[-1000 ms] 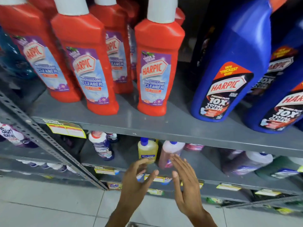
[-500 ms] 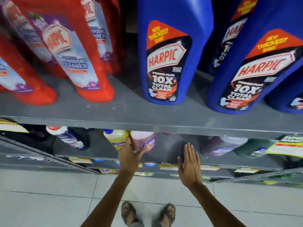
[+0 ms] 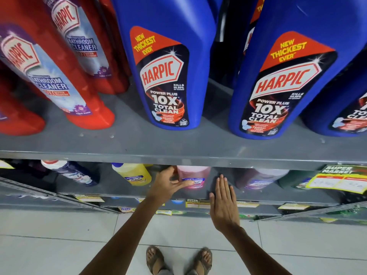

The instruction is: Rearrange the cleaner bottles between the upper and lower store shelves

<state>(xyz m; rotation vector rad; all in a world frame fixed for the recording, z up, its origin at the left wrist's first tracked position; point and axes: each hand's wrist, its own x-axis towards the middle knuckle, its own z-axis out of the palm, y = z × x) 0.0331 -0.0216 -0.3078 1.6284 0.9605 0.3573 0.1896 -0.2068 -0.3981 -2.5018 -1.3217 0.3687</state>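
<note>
On the lower shelf (image 3: 111,187) a pink cleaner bottle (image 3: 195,172) stands with its top hidden under the upper shelf (image 3: 139,143). My left hand (image 3: 168,185) wraps it from the left, the thumb lying across its label. My right hand (image 3: 223,203) is flat and holds nothing, just right of the pink bottle, fingertips near the shelf. A yellow bottle (image 3: 135,174) stands left of the pink one. Large blue Harpic bottles (image 3: 164,76) (image 3: 288,80) and red Harpic bathroom cleaner bottles (image 3: 59,76) fill the upper shelf.
A dark blue bottle with a white cap (image 3: 73,172), a purple bottle (image 3: 260,179) and a green one (image 3: 294,181) also stand on the lower shelf. A yellow-green price tag (image 3: 341,179) hangs at the right. My sandalled feet (image 3: 178,261) stand on pale floor tiles.
The view has closed in on the shelves. My left hand has gone from hovering open to wrapping the pink bottle; my right hand has moved up beside it.
</note>
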